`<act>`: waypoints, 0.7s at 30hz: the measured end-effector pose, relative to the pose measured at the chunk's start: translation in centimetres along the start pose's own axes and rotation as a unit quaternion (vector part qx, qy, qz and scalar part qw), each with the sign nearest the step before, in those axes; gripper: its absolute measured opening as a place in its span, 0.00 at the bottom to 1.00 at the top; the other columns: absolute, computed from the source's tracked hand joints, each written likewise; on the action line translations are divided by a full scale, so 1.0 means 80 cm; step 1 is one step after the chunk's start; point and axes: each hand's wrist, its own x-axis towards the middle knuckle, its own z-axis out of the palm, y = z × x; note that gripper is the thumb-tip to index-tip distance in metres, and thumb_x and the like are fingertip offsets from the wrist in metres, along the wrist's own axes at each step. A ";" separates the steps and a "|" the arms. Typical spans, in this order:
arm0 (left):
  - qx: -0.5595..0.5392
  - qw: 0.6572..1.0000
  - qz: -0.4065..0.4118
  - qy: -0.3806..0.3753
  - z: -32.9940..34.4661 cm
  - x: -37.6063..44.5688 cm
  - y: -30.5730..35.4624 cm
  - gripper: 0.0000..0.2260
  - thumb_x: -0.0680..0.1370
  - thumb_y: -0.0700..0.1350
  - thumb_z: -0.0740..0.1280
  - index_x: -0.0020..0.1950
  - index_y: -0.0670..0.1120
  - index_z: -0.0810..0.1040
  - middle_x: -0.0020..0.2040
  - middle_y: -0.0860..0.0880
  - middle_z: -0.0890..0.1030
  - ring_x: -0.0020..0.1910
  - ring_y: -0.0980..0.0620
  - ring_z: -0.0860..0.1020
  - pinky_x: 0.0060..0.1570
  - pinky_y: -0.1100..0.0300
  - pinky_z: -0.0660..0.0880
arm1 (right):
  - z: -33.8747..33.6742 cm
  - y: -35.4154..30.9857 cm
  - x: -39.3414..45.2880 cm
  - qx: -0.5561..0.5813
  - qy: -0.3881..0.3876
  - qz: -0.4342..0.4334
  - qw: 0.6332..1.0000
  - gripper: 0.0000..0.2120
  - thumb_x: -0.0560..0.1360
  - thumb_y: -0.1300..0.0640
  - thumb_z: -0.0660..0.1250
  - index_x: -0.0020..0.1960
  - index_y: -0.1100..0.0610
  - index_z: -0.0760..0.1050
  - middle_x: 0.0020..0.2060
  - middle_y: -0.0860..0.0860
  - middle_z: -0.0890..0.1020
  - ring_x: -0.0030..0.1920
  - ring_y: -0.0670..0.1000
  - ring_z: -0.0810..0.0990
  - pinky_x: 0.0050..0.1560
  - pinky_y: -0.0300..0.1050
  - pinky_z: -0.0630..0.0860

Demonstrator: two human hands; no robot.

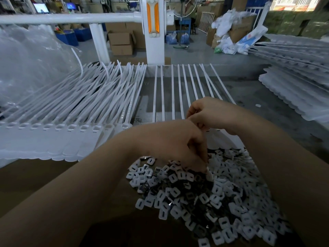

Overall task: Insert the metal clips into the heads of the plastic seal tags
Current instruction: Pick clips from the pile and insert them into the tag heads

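My left hand (178, 145) hangs over the heap of metal clips (204, 193) on the desk (35, 179), fingers curled down, pinching what looks like one clip at the tips, though blur hides it. My right hand (211, 113) is curled over the tag heads of the spread row of seal tags (178, 90); I cannot tell what it holds. The risk I see is a clip slipping, or going in skewed, since both hands cover the head. The left batch of tags (71, 104) lies clear.

You have one wide-angle view, worn on your head, looking forward and steeply down at the table (249, 97). It sits close over your forearms, bending the edges; the workshop floor (195, 50) lies beyond.
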 end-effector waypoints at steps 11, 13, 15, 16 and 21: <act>-0.147 0.986 -0.053 -0.050 -0.018 -0.016 -0.021 0.04 0.74 0.41 0.73 0.47 0.49 0.84 0.39 0.53 0.86 0.37 0.60 0.82 0.37 0.69 0.75 | -0.003 0.000 0.002 0.009 0.006 0.000 1.000 0.05 0.77 0.62 0.65 0.45 0.56 0.79 0.34 0.53 0.83 0.31 0.47 0.77 0.32 0.40 0.75; -0.179 0.981 -0.063 0.030 -0.020 -0.015 -0.025 0.04 0.74 0.41 0.73 0.45 0.49 0.85 0.40 0.51 0.86 0.37 0.59 0.82 0.37 0.70 0.75 | -0.003 -0.001 0.001 0.016 0.011 -0.009 1.000 0.04 0.77 0.61 0.66 0.45 0.55 0.79 0.36 0.52 0.83 0.33 0.47 0.77 0.33 0.41 0.76; -0.233 0.962 -0.077 0.123 -0.023 -0.015 -0.033 0.04 0.73 0.40 0.73 0.44 0.48 0.85 0.41 0.49 0.86 0.38 0.57 0.83 0.37 0.69 0.76 | -0.005 -0.001 0.001 0.026 0.016 -0.019 0.999 0.04 0.76 0.60 0.67 0.45 0.55 0.80 0.35 0.52 0.83 0.34 0.48 0.77 0.34 0.41 0.76; -0.256 0.950 -0.084 0.160 -0.025 -0.015 -0.036 0.04 0.73 0.39 0.73 0.44 0.48 0.85 0.41 0.48 0.86 0.38 0.57 0.83 0.37 0.69 0.76 | -0.006 -0.002 0.000 0.031 0.016 -0.023 0.999 0.04 0.76 0.60 0.67 0.45 0.55 0.80 0.35 0.51 0.83 0.34 0.48 0.77 0.33 0.40 0.76; -0.278 0.919 -0.086 0.265 -0.027 -0.015 -0.044 0.06 0.73 0.36 0.72 0.46 0.46 0.85 0.43 0.46 0.86 0.40 0.55 0.84 0.40 0.67 0.79 | -0.011 -0.003 -0.002 0.089 -0.010 -0.025 0.996 0.04 0.76 0.61 0.67 0.46 0.57 0.81 0.35 0.52 0.84 0.33 0.48 0.77 0.34 0.40 0.76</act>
